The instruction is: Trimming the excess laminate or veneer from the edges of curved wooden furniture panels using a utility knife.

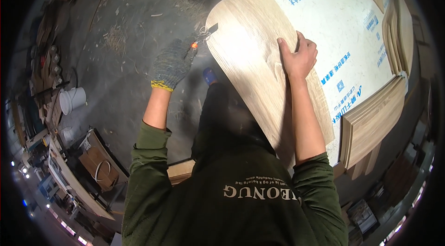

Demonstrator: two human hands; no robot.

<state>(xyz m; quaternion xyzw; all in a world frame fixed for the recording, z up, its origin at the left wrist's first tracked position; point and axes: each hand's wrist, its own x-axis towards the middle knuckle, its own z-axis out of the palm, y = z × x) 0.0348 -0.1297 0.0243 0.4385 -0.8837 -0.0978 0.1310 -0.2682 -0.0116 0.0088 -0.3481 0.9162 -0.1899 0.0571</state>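
My left hand, in a grey knitted glove with a yellow cuff, is closed around a knife-like trimming tool with a dark flat blade and an orange-red part. That blade lies against the left edge of a light wood-grain board with a rounded far corner. Thin pale curled shavings hang beside the blade. Bare, my right hand grips the board's right edge, its thumb on the top face; some fingertips are hidden. Beneath lies another wood-grain board, partly covered.
A white sheet with blue print covers the work surface under the boards. Stacked curved boards stand at its right, with more beyond. Shavings litter the grey floor at left, near a white bucket and a cardboard box.
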